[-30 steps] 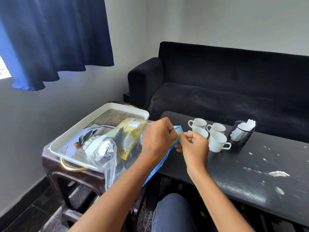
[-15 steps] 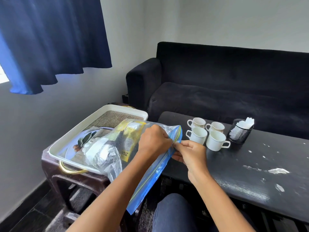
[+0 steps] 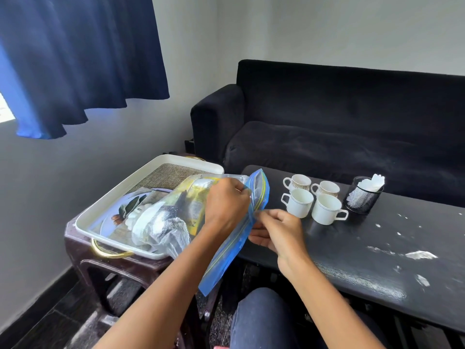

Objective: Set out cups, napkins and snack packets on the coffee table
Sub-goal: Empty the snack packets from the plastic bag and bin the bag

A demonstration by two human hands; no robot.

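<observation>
Hands at work on the clear zip-lock plastic bag with the blue seal strip (image 3: 191, 220), propped half on the white rectangular serving tray with gold handles (image 3: 141, 176) and half hanging over its near edge, probably so that the mouth faces the body and opens easily. Left hand (image 3: 226, 205) curled over the top of the bag, fingertips pinching one lip of the blue strip; right hand (image 3: 278, 230) pinching the opposite lip just below, fingers bent, apparently to pull the seal apart. Inside the bag, yellow snack packets (image 3: 198, 195) and a silvery foil packet (image 3: 166, 220), not yet on the black coffee table (image 3: 377, 248). Already set on that table, four white ceramic cups with thin rim lines (image 3: 312, 197), grouped two by two with handles turned outward, and just beside them a black wire-mesh holder with white paper napkins (image 3: 363, 195), near the far edge, within reach of the black sofa (image 3: 339, 122). Tray resting on a dark brown plastic stool (image 3: 105, 263) next to the table, seemingly as a staging spot. Dark print visible on a yellow packet, too blurred and covered to read; no brand legible anywhere.
</observation>
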